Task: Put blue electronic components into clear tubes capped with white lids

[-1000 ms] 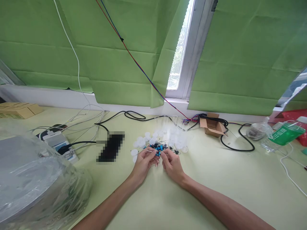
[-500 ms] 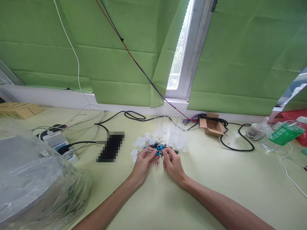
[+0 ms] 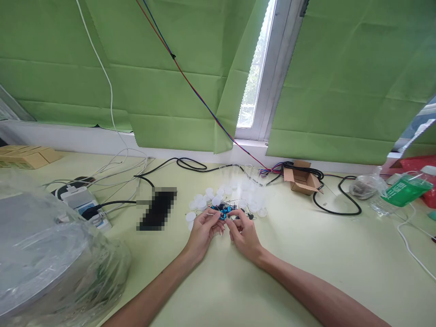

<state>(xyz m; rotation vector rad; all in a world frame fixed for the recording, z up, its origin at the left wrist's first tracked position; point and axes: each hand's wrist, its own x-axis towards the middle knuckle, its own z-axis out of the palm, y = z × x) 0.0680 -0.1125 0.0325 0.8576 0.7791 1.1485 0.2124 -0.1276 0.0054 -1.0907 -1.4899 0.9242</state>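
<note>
Small blue-and-black parts (image 3: 225,211) heaped midway across a pale green table (image 3: 221,290)
White round plastic caps (image 3: 201,204) lie left of and behind them; translucent plastic pieces (image 3: 257,195), behind and right. A bulky, clear-plastic-wrapped object (image 3: 61,259) lies toward the near left corner; yellowish cardboard boxes (image 3: 29,157), the far left one. An open brown cardboard box (image 3: 304,187) sits near the far edge, a green-labelled clear plastic bottle (image 3: 405,193) near the right edge.

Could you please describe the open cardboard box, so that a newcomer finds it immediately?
From the green blind on the right, drop to the back of the table. Below the blind's left end sits the box. Its spread brown flaps set it apart from the transparent bag farther right.
</note>
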